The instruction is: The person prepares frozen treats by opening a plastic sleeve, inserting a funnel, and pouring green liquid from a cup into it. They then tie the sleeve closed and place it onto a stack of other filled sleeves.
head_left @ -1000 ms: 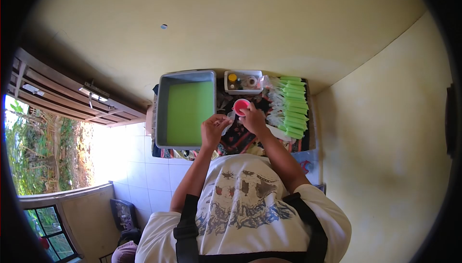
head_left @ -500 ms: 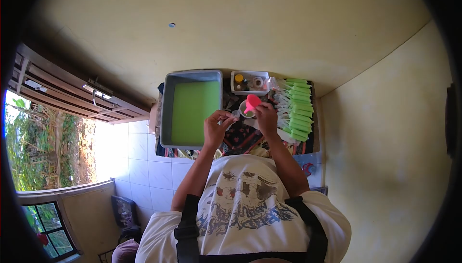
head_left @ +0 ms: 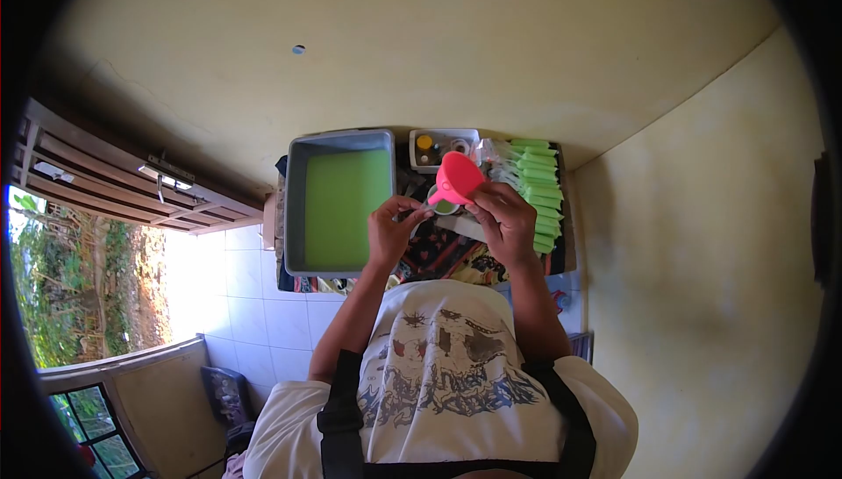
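Observation:
My right hand (head_left: 509, 220) is closed on the rim of a pink funnel (head_left: 459, 179), which is tilted with its spout toward my left hand. My left hand (head_left: 391, 228) pinches what looks like a thin clear plastic bag, mostly hidden by the fingers, close to the spout tip. Below the funnel stands a cup (head_left: 446, 208) with green inside, partly covered. Left of my hands is a large grey tub (head_left: 296, 207) holding green liquid (head_left: 347, 207). Filled green plastic packets (head_left: 542, 194) lie in a row to the right.
A small white tray (head_left: 424, 166) at the back holds a yellow-lidded jar (head_left: 425, 142) and other small items. Clear plastic (head_left: 496, 154) lies beside the packets. Patterned cloth (head_left: 430, 251) covers the table, which stands against a wall (head_left: 491, 49).
My right hand has turned the pink funnel and brought it nearer, so its spout now points left and meets the fingertips of my left hand. The view has shifted slightly.

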The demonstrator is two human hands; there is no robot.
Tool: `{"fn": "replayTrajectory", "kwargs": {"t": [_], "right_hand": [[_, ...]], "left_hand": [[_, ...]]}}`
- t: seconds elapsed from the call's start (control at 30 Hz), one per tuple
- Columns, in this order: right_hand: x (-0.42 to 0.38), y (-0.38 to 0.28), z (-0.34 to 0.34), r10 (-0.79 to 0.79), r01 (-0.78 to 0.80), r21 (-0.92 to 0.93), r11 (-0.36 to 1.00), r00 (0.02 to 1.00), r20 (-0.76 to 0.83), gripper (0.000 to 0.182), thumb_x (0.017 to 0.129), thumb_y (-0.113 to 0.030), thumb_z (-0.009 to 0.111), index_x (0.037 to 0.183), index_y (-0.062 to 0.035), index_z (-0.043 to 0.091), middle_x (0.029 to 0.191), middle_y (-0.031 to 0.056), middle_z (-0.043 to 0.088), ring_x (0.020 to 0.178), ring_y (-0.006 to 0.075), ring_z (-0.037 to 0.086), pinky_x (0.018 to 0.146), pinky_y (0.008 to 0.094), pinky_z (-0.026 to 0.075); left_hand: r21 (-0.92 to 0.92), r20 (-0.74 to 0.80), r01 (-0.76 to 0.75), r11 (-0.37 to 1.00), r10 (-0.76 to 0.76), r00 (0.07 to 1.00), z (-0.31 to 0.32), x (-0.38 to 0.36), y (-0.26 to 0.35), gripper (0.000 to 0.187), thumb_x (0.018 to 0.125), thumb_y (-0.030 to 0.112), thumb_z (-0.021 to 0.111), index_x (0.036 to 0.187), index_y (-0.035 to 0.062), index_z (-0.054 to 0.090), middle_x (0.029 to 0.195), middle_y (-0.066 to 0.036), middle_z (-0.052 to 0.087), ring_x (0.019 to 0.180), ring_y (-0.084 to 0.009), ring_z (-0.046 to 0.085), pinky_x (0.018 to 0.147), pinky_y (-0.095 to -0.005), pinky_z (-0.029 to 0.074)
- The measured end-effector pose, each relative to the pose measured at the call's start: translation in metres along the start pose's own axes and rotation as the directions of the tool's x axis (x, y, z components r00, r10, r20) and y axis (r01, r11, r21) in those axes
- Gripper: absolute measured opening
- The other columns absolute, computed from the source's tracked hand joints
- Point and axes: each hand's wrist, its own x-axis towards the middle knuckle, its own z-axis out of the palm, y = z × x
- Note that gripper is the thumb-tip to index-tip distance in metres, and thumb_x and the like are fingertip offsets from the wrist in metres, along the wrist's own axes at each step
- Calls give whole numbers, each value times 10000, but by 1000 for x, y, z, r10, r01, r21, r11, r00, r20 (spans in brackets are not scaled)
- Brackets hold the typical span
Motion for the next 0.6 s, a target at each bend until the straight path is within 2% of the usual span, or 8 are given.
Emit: {"fn": "replayTrajectory", "kwargs": {"t": [0.07,0.27,0.37,0.47,0.6], "right_hand": [[2,-1,3,2,-2,-12,1000,1000,27,196,924,-86,836,1118,-76,818,1034,87,759,843,229,761,700,344,597],[12,-9,6,22,-21,-12,1000,991,133,198,914,-102,839,1108,-72,815,1024,86,742,875,260,745,720,370,594],[18,-5,7,-32,37,-52,998,995,95,198,912,-112,843,1102,-65,813,1026,89,741,870,273,738,734,383,591],[21,-8,4,-10,16,-48,999,992,124,192,910,-116,846,1090,-60,814,1028,87,743,880,277,738,749,387,591],[21,-8,5,-6,9,-23,1000,992,125,187,908,-106,844,1090,-70,816,1024,81,742,891,271,736,758,386,592]], "left_hand": [[-40,-6,-22,999,22,1000,-1,1,-5,214,830,142,948,941,39,798,903,-30,793,892,-126,703,877,-311,555],[73,18,-99,992,98,995,-4,-4,1,212,834,131,946,945,38,791,928,-51,792,896,-142,729,821,-310,578],[79,-5,-126,989,127,992,-6,-4,-9,225,830,139,949,949,34,790,924,-56,790,892,-157,739,811,-315,580],[37,-21,-62,997,62,998,-5,-5,-9,230,821,137,953,951,36,792,923,-58,791,893,-167,744,815,-318,578],[87,-30,-88,992,91,995,-6,-4,-15,227,816,126,951,957,39,796,926,-52,793,896,-156,741,824,-314,576]]}}
